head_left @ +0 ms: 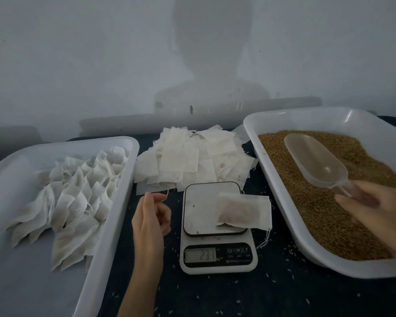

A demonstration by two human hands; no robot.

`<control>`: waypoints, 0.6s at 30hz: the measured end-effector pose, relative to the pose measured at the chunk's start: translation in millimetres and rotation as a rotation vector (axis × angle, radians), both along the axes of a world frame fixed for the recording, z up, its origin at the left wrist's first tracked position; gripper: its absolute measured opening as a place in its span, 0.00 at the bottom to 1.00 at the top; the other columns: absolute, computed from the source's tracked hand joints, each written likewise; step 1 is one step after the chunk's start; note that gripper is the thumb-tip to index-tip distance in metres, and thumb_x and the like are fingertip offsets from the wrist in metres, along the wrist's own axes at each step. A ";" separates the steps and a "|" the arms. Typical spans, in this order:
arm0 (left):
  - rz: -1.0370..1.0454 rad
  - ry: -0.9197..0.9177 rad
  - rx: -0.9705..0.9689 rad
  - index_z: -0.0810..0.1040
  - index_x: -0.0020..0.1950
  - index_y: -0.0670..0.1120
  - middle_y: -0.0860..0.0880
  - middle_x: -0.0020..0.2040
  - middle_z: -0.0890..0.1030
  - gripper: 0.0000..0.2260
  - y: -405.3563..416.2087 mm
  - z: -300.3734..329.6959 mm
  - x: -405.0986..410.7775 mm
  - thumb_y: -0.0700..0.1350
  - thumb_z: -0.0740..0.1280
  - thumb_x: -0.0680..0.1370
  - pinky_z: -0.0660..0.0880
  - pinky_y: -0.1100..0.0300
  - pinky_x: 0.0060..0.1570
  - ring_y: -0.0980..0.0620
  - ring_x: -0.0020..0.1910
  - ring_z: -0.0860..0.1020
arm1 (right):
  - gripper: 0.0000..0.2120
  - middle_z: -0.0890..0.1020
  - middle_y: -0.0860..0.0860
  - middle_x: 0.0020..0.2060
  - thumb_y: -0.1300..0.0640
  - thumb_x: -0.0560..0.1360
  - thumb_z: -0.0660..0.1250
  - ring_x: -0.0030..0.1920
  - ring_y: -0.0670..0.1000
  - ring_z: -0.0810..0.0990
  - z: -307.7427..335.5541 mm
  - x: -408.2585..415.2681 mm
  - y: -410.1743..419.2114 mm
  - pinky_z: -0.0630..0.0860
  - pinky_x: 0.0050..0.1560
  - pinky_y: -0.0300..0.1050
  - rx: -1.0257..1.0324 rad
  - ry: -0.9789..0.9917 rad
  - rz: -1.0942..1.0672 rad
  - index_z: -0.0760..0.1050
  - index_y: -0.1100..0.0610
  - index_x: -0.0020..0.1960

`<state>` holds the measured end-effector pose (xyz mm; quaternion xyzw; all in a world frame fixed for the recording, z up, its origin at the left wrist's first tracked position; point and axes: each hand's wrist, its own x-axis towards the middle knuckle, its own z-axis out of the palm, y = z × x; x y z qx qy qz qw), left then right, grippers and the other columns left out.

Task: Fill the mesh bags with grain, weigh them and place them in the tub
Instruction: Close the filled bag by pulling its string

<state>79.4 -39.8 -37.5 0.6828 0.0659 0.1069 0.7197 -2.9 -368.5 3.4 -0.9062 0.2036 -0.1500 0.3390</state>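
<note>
The dark counter (pixel 215 294) is taken up mostly by two white tubs. The grain tub (pixel 306 245) is set under the right hand (pixel 375 209), presumably so scooping needs only a short reach; the grain (pixel 325 216) is spread across its floor. The tub of filled bags (pixel 114 216) is set just left of the left hand (pixel 151 216), so that weighed bags can be dropped in without a reach across the scale; many filled, gathered bags (pixel 78 197) are already heaped in it. Beyond the left hand, a loose pile of empty mesh bags (pixel 192 156) is kept within reach for the next fill.

Between the two hands the scale (pixel 217 248) is placed, its display turned toward the person; a reading is shown, though its digits are too blurred to be trusted. A filled mesh bag (pixel 245 211) is laid flat on the platform, overhanging its right edge, its drawstring trailing down to the counter. Weighing is judged to be the step in hand.

The clear plastic scoop (pixel 316 161) is held by its handle in the right hand, fingers curled round it, the bowl resting over the grain. The left hand is held beside the scale with fingers loosely curled; a thin thread appears to be near its fingertips, but whether anything is pinched cannot be told.
</note>
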 end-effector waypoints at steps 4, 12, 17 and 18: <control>0.049 -0.066 -0.043 0.77 0.44 0.47 0.49 0.28 0.72 0.14 4.8 2.9 -7.1 0.46 0.54 0.83 0.63 0.63 0.24 0.56 0.25 0.65 | 0.10 0.80 0.37 0.37 0.40 0.68 0.65 0.39 0.45 0.80 -7.5 2.2 -4.1 0.75 0.39 0.47 0.009 0.034 0.025 0.71 0.25 0.45; 0.095 -0.158 -0.085 0.76 0.42 0.47 0.49 0.29 0.71 0.14 3.9 12.2 -15.6 0.42 0.54 0.83 0.64 0.64 0.24 0.55 0.25 0.65 | 0.22 0.79 0.42 0.47 0.46 0.72 0.68 0.47 0.48 0.79 -16.1 8.9 -3.6 0.78 0.50 0.55 -0.077 0.158 0.003 0.71 0.43 0.65; 0.106 -0.201 -0.098 0.76 0.41 0.48 0.50 0.29 0.71 0.14 3.2 20.1 -18.4 0.42 0.55 0.83 0.65 0.65 0.25 0.55 0.26 0.65 | 0.24 0.79 0.44 0.45 0.43 0.71 0.66 0.43 0.49 0.80 -19.9 11.0 -8.4 0.79 0.47 0.55 -0.136 0.211 0.002 0.70 0.45 0.66; 0.108 -0.211 -0.093 0.76 0.41 0.48 0.50 0.29 0.72 0.14 3.5 21.1 -19.3 0.42 0.55 0.83 0.65 0.65 0.25 0.55 0.27 0.66 | 0.25 0.79 0.44 0.46 0.43 0.71 0.66 0.43 0.49 0.80 -20.6 11.5 -9.1 0.78 0.48 0.55 -0.135 0.222 0.005 0.70 0.46 0.67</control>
